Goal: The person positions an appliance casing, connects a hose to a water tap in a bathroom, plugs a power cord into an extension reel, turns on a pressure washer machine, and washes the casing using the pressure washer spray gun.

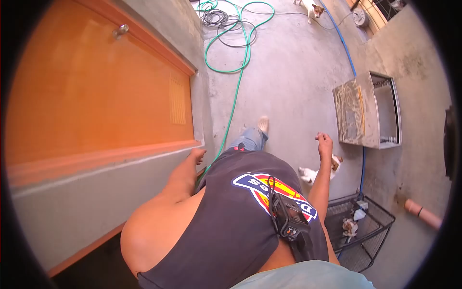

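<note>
1. Hanging at the person's side in the head view, the left hand (pixel 197 155) is near the hose (pixel 236 96) and the door (pixel 96 91), its fingers loosely apart.
2. The hose is thin and bright green; it lies in wide loops on the grey floor (pixel 288 91), mixed with a black cable (pixel 216 18), then runs as one strand down toward the left hand.
3. The right hand (pixel 325 142) is held out with its fingers curled in; whether they clasp anything, I cannot tell.
4. The box (pixel 353 115) is just beyond the right hand, apart from it: grey, smeared with pale brown swirls, an orange-brown streak down one face, its open side dark within a bright metal edge.
5. A white dog (pixel 309 174) with brown patches shows partly behind the right forearm.
</note>
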Tool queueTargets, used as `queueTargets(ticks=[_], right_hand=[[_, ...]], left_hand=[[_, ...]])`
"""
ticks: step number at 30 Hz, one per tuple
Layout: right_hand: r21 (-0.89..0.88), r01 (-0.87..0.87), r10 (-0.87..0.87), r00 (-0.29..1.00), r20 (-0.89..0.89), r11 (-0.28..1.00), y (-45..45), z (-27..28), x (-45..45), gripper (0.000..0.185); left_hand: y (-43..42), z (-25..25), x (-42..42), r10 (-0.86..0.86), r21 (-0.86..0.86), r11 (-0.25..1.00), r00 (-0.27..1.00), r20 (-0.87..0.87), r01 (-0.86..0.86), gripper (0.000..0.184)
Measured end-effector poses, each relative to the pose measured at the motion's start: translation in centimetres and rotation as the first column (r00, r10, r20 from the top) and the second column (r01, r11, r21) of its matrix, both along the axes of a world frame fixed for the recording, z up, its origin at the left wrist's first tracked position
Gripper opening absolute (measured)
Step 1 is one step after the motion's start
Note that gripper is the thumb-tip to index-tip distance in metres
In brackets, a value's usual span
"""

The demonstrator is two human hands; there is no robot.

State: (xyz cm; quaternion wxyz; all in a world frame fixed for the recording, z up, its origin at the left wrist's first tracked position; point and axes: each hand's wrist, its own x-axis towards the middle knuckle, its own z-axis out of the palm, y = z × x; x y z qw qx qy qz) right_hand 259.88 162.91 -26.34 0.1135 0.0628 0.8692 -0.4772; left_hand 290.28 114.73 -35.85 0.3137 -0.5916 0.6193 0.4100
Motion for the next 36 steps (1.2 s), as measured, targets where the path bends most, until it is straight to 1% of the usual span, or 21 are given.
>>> queueTargets(ticks=[3, 6, 7, 8, 9, 11, 14, 16, 17, 20, 22, 23, 24, 25, 26, 27, 28, 29, 31, 33, 36], right_hand=[[0.122, -0.041, 0.028, 0.994, 0.103, 0.992, -0.2, -0.9, -8.2, 0.034], [0.186, -0.026, -0.007, 0.985, 0.174, 0.982, 0.6, -1.5, -14.9, 0.041], [0.223, -0.052, 0.007, 0.98, 0.2, 0.973, 1.5, -1.3, -15.7, 0.041], [0.216, -0.016, -0.028, 0.98, 0.199, 0.976, 0.7, -2.2, -19.0, 0.043], [0.21, 0.017, -0.062, 0.976, 0.21, 0.978, 0.2, -2.7, -21.0, 0.045], [0.221, -0.04, -0.013, 0.972, 0.235, 0.974, 0.3, -4.4, -24.0, 0.043], [0.274, -0.187, 0.088, 0.937, 0.337, 0.943, -1.8, -4.4, -29.2, 0.043], [0.539, -0.577, 0.57, 0.796, 0.202, 0.614, 4.9, -18.9, -32.1, 0.042], [0.504, -0.603, 0.547, 0.791, 0.274, 0.619, 4.9, -18.7, -33.9, 0.041], [0.442, -0.596, 0.445, 0.8, 0.403, 0.67, 2.7, -15.9, -44.1, 0.041], [0.418, -0.546, 0.4, 0.83, 0.389, 0.726, 1.0, -13.5, -53.9, 0.04], [0.402, -0.507, 0.373, 0.852, 0.367, 0.763, 0.0, -12.9, -58.9, 0.04], [0.386, -0.453, 0.339, 0.881, 0.329, 0.804, -1.4, -12.3, -64.4, 0.04], [0.408, -0.435, 0.354, 0.898, 0.26, 0.803, -1.7, -13.3, -70.6, 0.041], [0.34, -0.247, 0.158, 0.95, 0.268, 0.907, -4.4, -11.0, -75.9, 0.043], [0.453, -0.27, 0.2, 0.96, 0.197, 0.849, -5.3, -12.2, -82.1, 0.044], [0.437, -0.278, 0.217, 0.959, 0.184, 0.856, -9.1, -8.2, -87.5, 0.04], [0.406, -0.285, 0.29, 0.956, 0.051, 0.868, -11.0, -9.4, -93.6, 0.035], [0.427, -0.339, 0.376, 0.927, -0.004, 0.839, -18.8, -5.5, -102.8, 0.03], [0.466, -0.358, 0.475, 0.866, -0.16, 0.809, -27.3, -2.3, -109.5, 0.029], [0.415, -0.446, 0.555, 0.81, -0.19, 0.793, -38.8, 1.1, -115.0, 0.028]], left_hand=[[-1.2, -3.8, -9.3, 0.049, 0.026, 0.998, 0.999, -0.014, -0.049, 0.046], [-2.9, -7.4, -23.4, -0.121, 0.094, 0.987, 0.99, -0.07, 0.127, 0.057], [-2.4, -8.2, -28.3, -0.016, 0.045, 0.999, 0.97, -0.243, 0.027, 0.057], [-0.6, -4.0, -34.9, 0.147, 0.04, 0.989, 0.9, -0.41, -0.143, 0.057], [-1.2, -2.7, -40.6, 0.148, 0.205, 0.977, 0.882, -0.448, -0.06, 0.059], [0.1, 2.6, -50.9, 0.112, 0.137, 0.99, 0.796, -0.594, -0.037, 0.064], [-0.1, 9.3, -62.6, -0.064, 0.08, 0.982, 0.707, -0.705, 0.169, 0.068], [-1.9, 8.7, -68.1, -0.113, 0.021, 0.982, 0.675, -0.729, 0.187, 0.068], [-2.7, 8.0, -70.7, -0.174, -0.039, 0.975, 0.64, -0.749, 0.219, 0.068], [-6.4, 3.2, -75.2, -0.073, -0.059, 0.997, 0.726, -0.684, 0.044, 0.063], [-9.1, -0.7, -74.7, -0.074, -0.171, 0.985, 0.861, -0.504, -0.016, 0.056], [-9.8, -0.9, -73.3, 0.032, -0.135, 0.985, 0.888, -0.458, -0.105, 0.052], [-10.1, -1.0, -72.1, 0.18, -0.136, 0.965, 0.945, -0.273, -0.223, 0.049], [-10.7, -6.5, -69.5, 0.241, -0.269, 0.916, 0.945, -0.221, -0.296, 0.043], [-10.2, -1.9, -70.4, 0.492, -0.101, 0.863, 0.869, -0.049, -0.495, 0.038], [-9.9, -0.7, -70.6, 0.55, -0.095, 0.827, 0.832, -0.069, -0.555, 0.037], [-9.5, 0.0, -70.8, 0.609, -0.087, 0.784, 0.789, -0.084, -0.615, 0.036], [-8.9, 1.1, -71.9, 0.629, -0.082, 0.769, 0.774, -0.074, -0.634, 0.036], [-8.4, 2.8, -74.5, 0.649, -0.004, 0.75, 0.736, -0.192, -0.662, 0.041], [-7.9, 2.4, -78.0, 0.692, 0.041, 0.717, 0.704, -0.159, -0.696, 0.046], [-9.0, 0.2, -84.9, 0.739, 0.128, 0.674, 0.668, -0.094, -0.728, 0.054]])
